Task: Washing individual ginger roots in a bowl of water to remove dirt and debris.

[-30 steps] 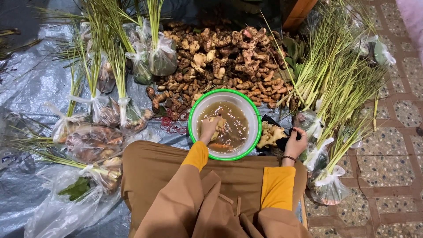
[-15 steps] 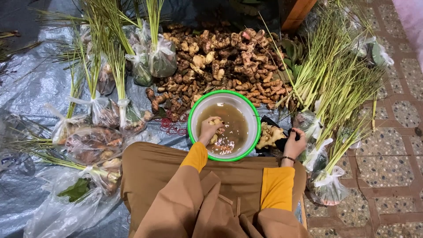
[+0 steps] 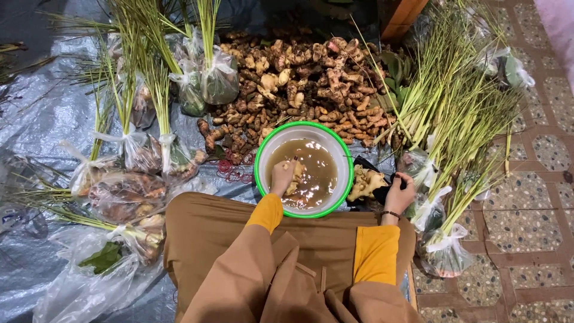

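**Root being washed in the green-rimmed basin**

Person is sitting at the edge of a grey-blue tarp (image 3: 42, 119), brown skirt and yellow sleeves filling the lower frame. Tarp is carrying the bulk of the goods: a wide pile of knobbly ginger-like roots (image 3: 299, 84) lying just beyond the basin, and bagged bundles of lemongrass stalks (image 3: 155, 107) standing and lying to the left. More loose and bagged stalks (image 3: 454, 119) are spreading over the patterned tile floor (image 3: 526, 209) on the right.

White basin with green rim (image 3: 304, 169) is sitting directly in front of the knees, holding murky brown water.

Left hand (image 3: 282, 176) is dipping into that water, fingers curling around a pale root piece (image 3: 297, 173) and gripping it at the near-left side of the basin. Right hand (image 3: 399, 192) is resting outside the basin, to its right, fingers closing loosely over something dark beside a small heap of cleaned pale roots (image 3: 366, 182); cannot tell exactly what it is holding.

Judgement: the step in hand looks like rinsing soil off one root. Next move would call for lifting the piece clear of the water without splashing and setting it with the washed heap, then reaching to the unwashed pile.
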